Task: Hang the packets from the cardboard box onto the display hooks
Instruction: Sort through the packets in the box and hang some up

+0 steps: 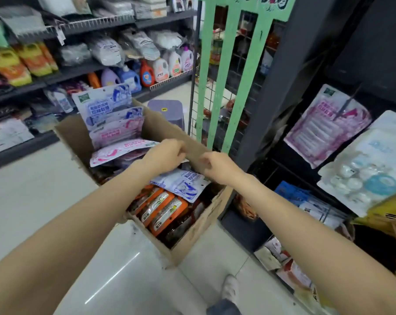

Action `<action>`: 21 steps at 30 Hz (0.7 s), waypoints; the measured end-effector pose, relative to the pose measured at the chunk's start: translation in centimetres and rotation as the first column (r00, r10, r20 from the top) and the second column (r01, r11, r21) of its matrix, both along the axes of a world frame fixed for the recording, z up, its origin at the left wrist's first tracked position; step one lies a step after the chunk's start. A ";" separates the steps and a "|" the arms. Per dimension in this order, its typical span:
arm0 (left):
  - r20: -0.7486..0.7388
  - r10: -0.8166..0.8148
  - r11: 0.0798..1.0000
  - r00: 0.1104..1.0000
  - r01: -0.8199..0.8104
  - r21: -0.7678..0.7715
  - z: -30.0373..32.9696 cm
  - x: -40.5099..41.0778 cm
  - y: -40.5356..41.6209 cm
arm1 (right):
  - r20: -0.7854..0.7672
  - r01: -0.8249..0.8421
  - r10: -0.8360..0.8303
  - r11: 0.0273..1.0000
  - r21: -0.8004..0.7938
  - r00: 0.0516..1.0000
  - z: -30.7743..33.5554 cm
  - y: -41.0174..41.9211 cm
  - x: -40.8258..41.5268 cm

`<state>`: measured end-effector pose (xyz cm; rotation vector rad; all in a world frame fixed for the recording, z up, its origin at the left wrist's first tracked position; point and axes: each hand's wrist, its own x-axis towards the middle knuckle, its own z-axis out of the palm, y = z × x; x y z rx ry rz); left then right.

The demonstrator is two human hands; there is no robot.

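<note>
Both hands reach over the open box (83,137) on the floor. The left hand (164,155) has curled fingers at a pink packet's (122,151) edge; grip unclear. The right hand (215,165), fingers curled, touches the flap (183,142); hold uncertain. One pink packet hangs on a hook (346,105).

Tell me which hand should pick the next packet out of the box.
Probably left: the left hand hovers over the pink packet in the box; the right hand is at the box's flap.

Both bare arms outstretched, left hand (166,155) and right hand (217,164) close together, fingers curled.
</note>
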<state>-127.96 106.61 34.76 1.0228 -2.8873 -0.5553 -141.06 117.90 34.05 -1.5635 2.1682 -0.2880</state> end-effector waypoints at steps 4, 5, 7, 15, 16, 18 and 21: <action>0.256 -0.092 0.995 0.962 0.079 0.061 -3.4 4.3 0.7 | -0.122 -0.127 0.180 0.928 0.349 0.976 -4.2 -1.2 2.9; 0.306 -0.104 0.994 0.946 0.090 0.062 -3.9 5.0 0.8 | -0.151 -0.140 0.214 0.911 0.389 0.965 -4.8 -1.3 3.3; 0.354 -0.109 0.994 0.929 0.094 0.061 -4.8 5.7 0.9 | -0.192 -0.143 0.232 0.910 0.389 0.954 -5.8 -1.3 3.8; 0.031 0.003 0.999 1.000 -0.004 0.043 -3.6 5.8 1.2 | -0.136 -0.080 0.064 0.991 -0.110 0.989 -1.4 -1.4 3.1; -0.045 0.032 0.998 0.998 -0.030 0.047 -3.0 5.5 1.3 | -0.101 -0.063 0.044 0.979 -0.192 0.994 -0.6 -1.4 3.2; -0.161 0.056 0.998 0.985 -0.055 0.010 -1.8 5.0 1.4 | -0.029 0.001 -0.011 0.948 -0.317 1.000 1.0 -1.4 3.3; -0.312 0.085 0.995 0.946 -0.096 -0.020 0.7 4.3 0.8 | 0.074 0.102 -0.081 0.928 -0.358 0.994 3.2 -1.4 1.9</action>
